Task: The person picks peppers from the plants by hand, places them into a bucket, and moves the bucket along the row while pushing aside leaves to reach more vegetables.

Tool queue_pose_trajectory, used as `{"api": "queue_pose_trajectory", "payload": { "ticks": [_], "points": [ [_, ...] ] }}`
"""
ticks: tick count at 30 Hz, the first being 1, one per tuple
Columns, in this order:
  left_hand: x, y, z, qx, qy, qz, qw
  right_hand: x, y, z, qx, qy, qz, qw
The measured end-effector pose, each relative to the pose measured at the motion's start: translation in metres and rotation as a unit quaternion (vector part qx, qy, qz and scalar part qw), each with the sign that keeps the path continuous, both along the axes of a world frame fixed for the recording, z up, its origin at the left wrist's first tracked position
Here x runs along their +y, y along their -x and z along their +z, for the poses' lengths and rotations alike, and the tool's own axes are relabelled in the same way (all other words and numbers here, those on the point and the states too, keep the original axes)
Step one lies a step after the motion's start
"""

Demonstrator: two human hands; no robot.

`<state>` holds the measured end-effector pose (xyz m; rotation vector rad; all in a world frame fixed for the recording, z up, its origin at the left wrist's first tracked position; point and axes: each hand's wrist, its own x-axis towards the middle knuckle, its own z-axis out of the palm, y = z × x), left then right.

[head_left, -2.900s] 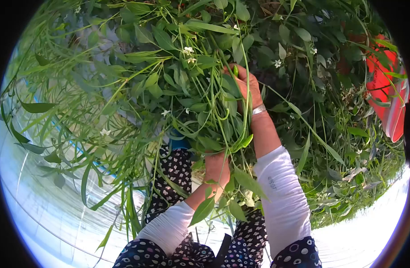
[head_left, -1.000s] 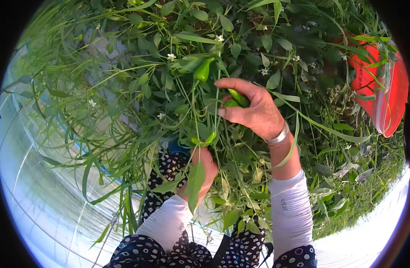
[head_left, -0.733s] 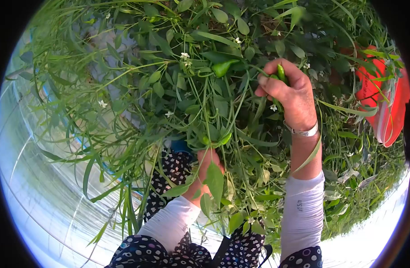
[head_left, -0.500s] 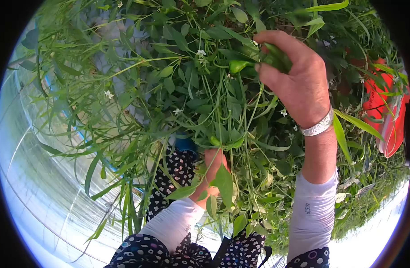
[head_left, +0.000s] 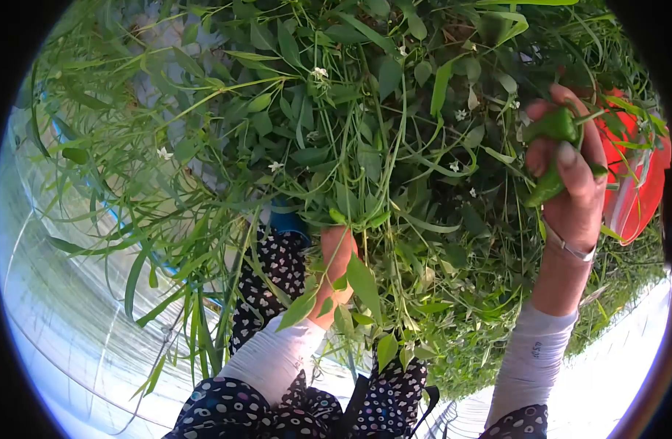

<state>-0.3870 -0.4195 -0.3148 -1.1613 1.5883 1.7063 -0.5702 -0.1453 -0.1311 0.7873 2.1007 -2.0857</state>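
Note:
My right hand is closed around green peppers at the right of the view, close to a red container. One green pepper shows its stem pointing right, and another pepper lies under my thumb. Low in the middle, my left hand reaches into the pepper plant; leaves and stems hide its fingers. Just above that hand, a small light-green pepper hangs among the stems, with a second small pepper beside it.
The red container stands among leaves at the right edge. White flowers dot the dense foliage. Clear plastic sheeting with a blue line runs down the left side. My patterned trouser leg is below.
My right hand has moved right and slightly down from the plant toward the red container, turning so the peppers in it show. The left hand stays low among the stems.

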Motion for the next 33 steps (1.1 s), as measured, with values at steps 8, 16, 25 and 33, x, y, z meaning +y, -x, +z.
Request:
{"api": "queue_pose_trajectory", "payload": {
  "ticks": [8, 16, 25, 33],
  "points": [
    [0.026, 0.029, 0.041, 0.172, 0.272, -0.467, 0.824, 0.211, -0.041, 0.131, -0.048, -0.432, -0.054, 0.899],
    [0.048, 0.052, 0.069, -0.047, -0.122, -0.042, 0.991, 0.036, 0.062, 0.072, 0.086, -0.422, 0.17, 0.886],
    [0.05, 0.034, 0.06, 0.162, -0.171, -0.144, 0.961, -0.291, 0.108, -0.186, -0.105, -0.413, 0.578, 0.696],
    [0.028, 0.082, 0.099, 0.088, -0.138, -0.245, 0.955, -0.226, 0.062, -0.172, -0.256, -0.332, 0.699, 0.58]
  ]
}}
